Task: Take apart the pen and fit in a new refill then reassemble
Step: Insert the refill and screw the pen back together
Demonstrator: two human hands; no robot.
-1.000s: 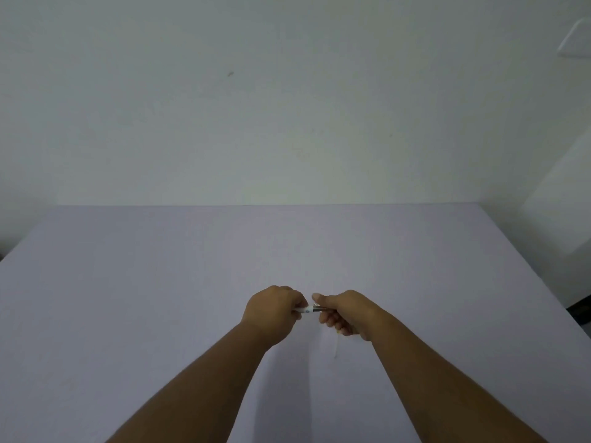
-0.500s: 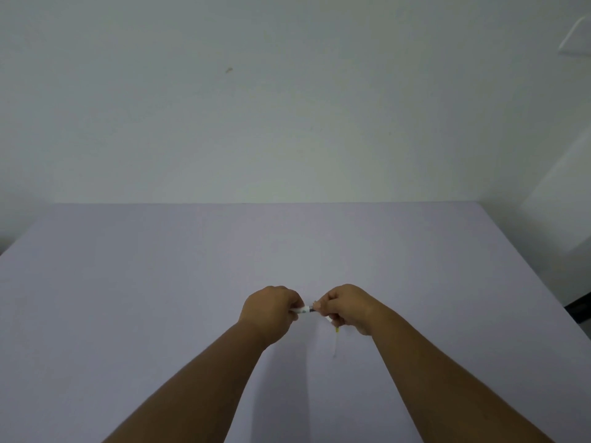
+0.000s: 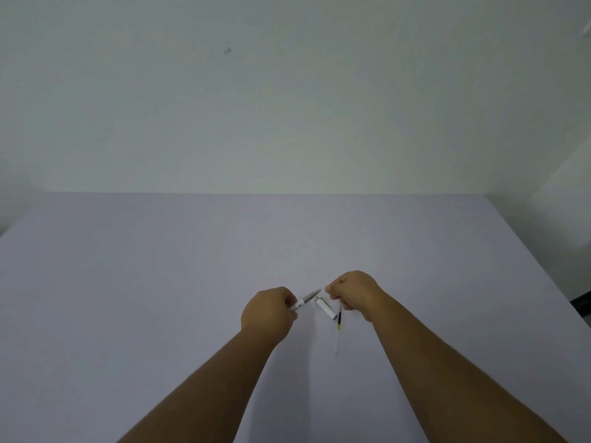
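My left hand is closed around the pen body, whose grey tip end sticks out up and to the right. A short white pen piece lies slanted just below that tip, between my hands and apart from both. My right hand hovers to its right with the fingers curled in a pinch, and I see nothing in them. A thin refill with a black and yellow stretch lies on the table below my right hand, running towards me.
The pale lilac table runs back to a plain white wall. Its right edge slants towards me, with a dark object beyond it.
My hands were joined on the pen. Now the right hand has pulled away up and to the right, the white piece has come off, and the pen's grey tip end is bare.
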